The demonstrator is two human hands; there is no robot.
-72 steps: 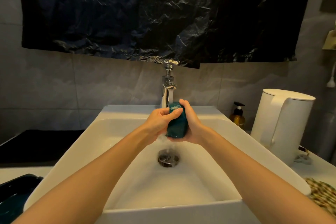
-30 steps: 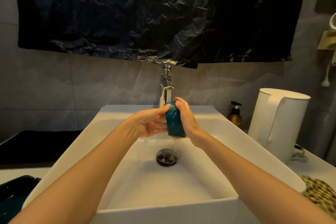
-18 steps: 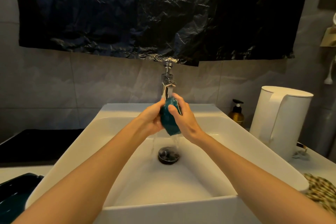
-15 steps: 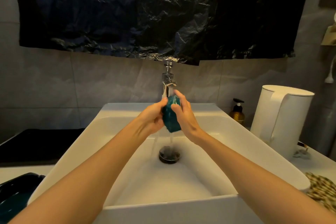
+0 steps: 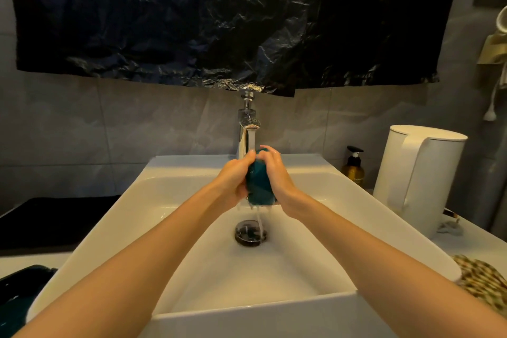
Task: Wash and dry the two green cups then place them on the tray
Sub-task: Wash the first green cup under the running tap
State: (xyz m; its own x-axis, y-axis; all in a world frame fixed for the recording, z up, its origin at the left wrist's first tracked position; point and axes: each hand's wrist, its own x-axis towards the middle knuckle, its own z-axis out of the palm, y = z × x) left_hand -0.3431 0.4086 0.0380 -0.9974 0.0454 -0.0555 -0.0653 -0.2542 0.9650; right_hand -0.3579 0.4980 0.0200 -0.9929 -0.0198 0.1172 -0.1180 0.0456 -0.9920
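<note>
A dark green cup (image 5: 259,186) is held between both hands under the running chrome tap (image 5: 247,129), above the white sink (image 5: 192,318). My left hand (image 5: 233,177) wraps its left side and my right hand (image 5: 275,173) its right side, fingers meeting over the top. Water streams off the cup's bottom down to the drain (image 5: 250,231). A dark tray (image 5: 19,291) lies at the lower left with something green (image 5: 13,313) in it, mostly cut off by the frame edge.
A white kettle (image 5: 417,173) stands right of the sink, with an amber pump bottle (image 5: 354,170) behind it. A patterned cloth (image 5: 482,280) lies at the right front. A black mat (image 5: 55,219) covers the counter on the left. Black plastic sheeting (image 5: 233,16) hangs on the wall.
Both hands have kept turning and rubbing the cup under the stream. It now sits a little lower and more upright, with water pouring off its base.
</note>
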